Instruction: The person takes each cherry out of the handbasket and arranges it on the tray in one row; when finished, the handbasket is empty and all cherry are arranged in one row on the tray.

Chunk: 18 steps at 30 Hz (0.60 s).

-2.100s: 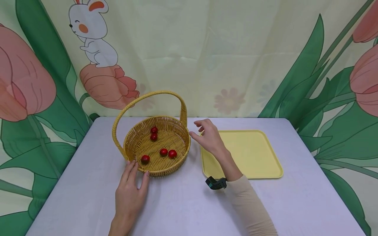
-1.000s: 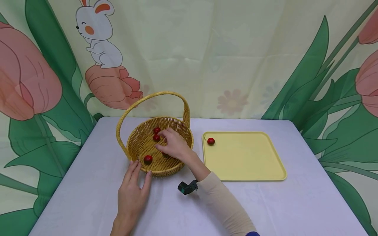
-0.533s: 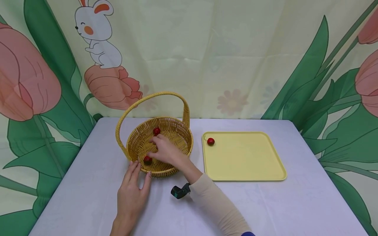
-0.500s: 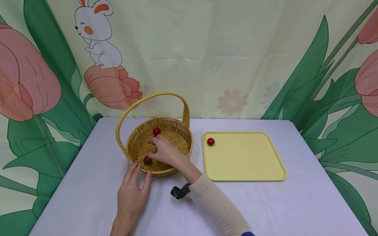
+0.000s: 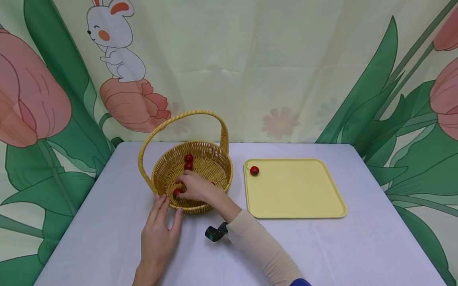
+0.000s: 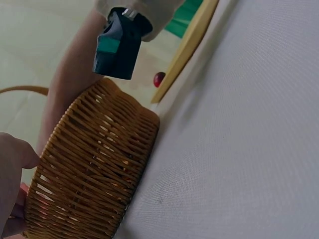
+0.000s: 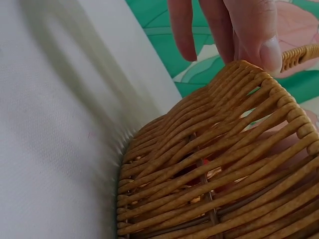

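cherries (image 5: pixel 188 166) are mostly lying in the wicker basket (image 5: pixel 195 209), sitting left of middle on the white table (image 5: pixel 372 222). left hand (image 5: pixel 157 238) is resting on the basket's near-left rim, fingers lying straight, thumb spreading apart. near cherry (image 5: pixel 177 192) is sitting between thumb and bent fingers of the right hand (image 5: pixel 195 187), gap looking fairly narrow; can't tell if they're pinching it. two more are lying just past those fingertips. basket wall is curving close around the right hand; table is running between basket and yellow tray (image 5: pixel 297 190), then widening rightward. counting: four cherries showing in basket, one being only a red sliver; one sitting near tray's far-left corner.
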Tool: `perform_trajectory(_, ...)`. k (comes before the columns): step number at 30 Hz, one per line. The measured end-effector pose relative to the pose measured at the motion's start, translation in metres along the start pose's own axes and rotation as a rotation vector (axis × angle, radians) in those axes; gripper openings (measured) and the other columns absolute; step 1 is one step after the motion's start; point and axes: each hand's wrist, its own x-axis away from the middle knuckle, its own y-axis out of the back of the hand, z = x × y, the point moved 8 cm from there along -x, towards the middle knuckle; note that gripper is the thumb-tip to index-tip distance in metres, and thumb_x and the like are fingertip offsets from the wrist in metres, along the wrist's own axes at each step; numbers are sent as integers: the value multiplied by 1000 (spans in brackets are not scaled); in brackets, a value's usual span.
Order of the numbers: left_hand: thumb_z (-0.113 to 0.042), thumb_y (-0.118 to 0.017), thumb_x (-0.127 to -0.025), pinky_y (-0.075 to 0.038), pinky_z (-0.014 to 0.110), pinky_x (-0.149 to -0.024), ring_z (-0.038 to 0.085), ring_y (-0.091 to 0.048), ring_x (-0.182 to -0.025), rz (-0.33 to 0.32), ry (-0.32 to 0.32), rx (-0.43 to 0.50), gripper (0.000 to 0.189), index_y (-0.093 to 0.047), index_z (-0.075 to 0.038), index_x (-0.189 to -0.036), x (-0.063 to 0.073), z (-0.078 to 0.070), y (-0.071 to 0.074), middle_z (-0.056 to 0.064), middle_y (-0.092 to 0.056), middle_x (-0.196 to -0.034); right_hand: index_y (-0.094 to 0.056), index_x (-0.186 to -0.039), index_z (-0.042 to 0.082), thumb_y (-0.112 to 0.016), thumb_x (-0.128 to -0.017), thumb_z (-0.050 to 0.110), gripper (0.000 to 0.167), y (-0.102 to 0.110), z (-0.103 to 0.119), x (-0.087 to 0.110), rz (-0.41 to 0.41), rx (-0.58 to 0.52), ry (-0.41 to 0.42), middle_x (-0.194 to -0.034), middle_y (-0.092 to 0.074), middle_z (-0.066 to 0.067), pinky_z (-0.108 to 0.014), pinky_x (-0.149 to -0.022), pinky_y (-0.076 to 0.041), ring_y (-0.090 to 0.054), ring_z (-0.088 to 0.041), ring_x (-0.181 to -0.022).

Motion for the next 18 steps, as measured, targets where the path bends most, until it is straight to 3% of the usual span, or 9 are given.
perform_trajectory(9,-18,-78,-85,-54,54,-94,39,-57,-130,-9,-3,-4,50,-64,10,-125,-1,1,-1,21,-64,-132,-68,-128,15,-72,-93,26,37,-7,4,-1,70,36,59,-130,-63,-4,-24,-95,-54,-62,-14,-112)
perform_trajectory(18,-18,-78,-85,-55,55,-93,41,-57,-130,0,0,-12,50,-64,11,-124,-1,0,-1,22,-64,-131,-70,-124,16,-74,-92,26,34,-14,8,0,140,-8,118,-117,-67,1,-18,-88,-53,-61,-8,-100)
